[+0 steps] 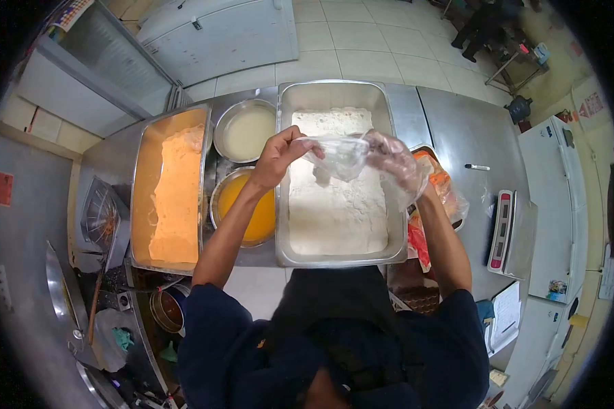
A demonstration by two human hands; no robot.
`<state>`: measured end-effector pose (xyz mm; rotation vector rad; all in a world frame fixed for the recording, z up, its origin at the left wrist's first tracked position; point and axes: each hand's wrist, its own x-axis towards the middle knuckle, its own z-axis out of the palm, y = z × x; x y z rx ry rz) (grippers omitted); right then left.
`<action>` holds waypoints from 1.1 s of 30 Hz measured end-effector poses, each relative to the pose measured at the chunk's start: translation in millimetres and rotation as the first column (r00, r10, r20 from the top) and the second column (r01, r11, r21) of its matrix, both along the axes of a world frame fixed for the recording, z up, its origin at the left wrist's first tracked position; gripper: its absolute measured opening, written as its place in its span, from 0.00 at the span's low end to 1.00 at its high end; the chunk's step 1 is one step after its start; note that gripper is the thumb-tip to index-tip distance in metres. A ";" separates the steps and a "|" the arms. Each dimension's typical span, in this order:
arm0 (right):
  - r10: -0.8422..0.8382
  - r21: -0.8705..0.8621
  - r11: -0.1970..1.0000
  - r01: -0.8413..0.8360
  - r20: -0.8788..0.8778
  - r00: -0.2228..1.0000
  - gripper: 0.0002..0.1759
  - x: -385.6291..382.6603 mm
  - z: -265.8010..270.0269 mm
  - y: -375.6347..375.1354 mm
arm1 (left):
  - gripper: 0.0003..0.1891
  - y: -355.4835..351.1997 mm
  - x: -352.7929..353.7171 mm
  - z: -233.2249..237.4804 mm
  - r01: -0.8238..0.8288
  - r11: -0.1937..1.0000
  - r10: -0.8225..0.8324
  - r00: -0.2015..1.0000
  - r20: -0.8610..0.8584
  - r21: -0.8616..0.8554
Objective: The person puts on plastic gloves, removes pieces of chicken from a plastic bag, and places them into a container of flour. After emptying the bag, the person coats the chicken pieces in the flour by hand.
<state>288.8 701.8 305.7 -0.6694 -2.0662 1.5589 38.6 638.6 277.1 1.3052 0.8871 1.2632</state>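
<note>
- The left hand (284, 157) is bare and is pinching one end of a clear plastic piece (342, 153) between thumb and fingers, well closed.
- The right hand (394, 163) is wearing a thin see-through covering; its fingers are curling half shut and gripping the plastic's other end.
- That plastic piece is hanging between the two hands — above the white powder (338, 211) that is filling much of a deep steel pan (341, 261).
- Left of this pan, two round bowls are sitting one beyond the other: the farther bowl (218, 129) is holding pale liquid, the nearer bowl (213, 204) yellow-orange liquid.
- Farther left, a long pan (142, 225) is holding an orange mass (177, 198).
- To the right, orange-and-red plastic packaging (443, 184) is lying beside the pan — a marker (477, 167) and a scale (503, 232) are resting beyond it.
</note>
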 end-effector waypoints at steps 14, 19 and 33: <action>-0.362 -0.731 0.529 -0.432 -0.654 0.664 0.29 -28.5 -1.6 -12.3 | 0.06 -6.8 25.1 15.9 0.124 0.976 0.048 0.680 0.732 -0.179; -0.433 -0.753 0.511 -0.415 -0.643 0.632 0.27 -33.7 1.3 -20.2 | 0.23 -13.5 27.6 21.4 0.181 0.945 0.135 0.545 0.828 -0.273; -0.494 -0.732 0.661 -0.167 -0.591 0.637 0.36 -36.8 -3.9 -25.0 | 0.07 -20.5 29.9 12.5 0.186 0.944 0.178 0.405 0.897 -0.272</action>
